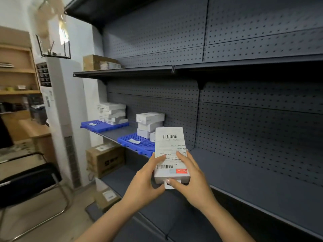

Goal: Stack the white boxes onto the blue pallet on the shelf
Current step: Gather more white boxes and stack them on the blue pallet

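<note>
From the head camera, the person stands at the dark grey metal shelf holding a white rectangular cardboard box with a barcoded shipping label in the air, just in front of the shelf's near edge. The left hand grips the box's left side with its thumb on the label. The right hand clasps the right side, with fingers laid over the top and the thumb pressed on the near end. Both hands are closed round the box.

This looks like the carrying step, with the box lifted but not yet set down. Behind it lies the nearer blue slatted plastic pallet, which carries a short pile of white boxes at its back. A second blue slatted pallet sits further left with its own pile of white boxes.

Next, I'd say, the box needs moving forward and left, then lowering flat onto the pallet or squarely on top of the pile.

The upper dark shelf board hangs well above the pile, so headroom looks generous. The perforated back panel limits how far in the box can go, and the pallet's front edge sits close to the shelf lip.
</note>
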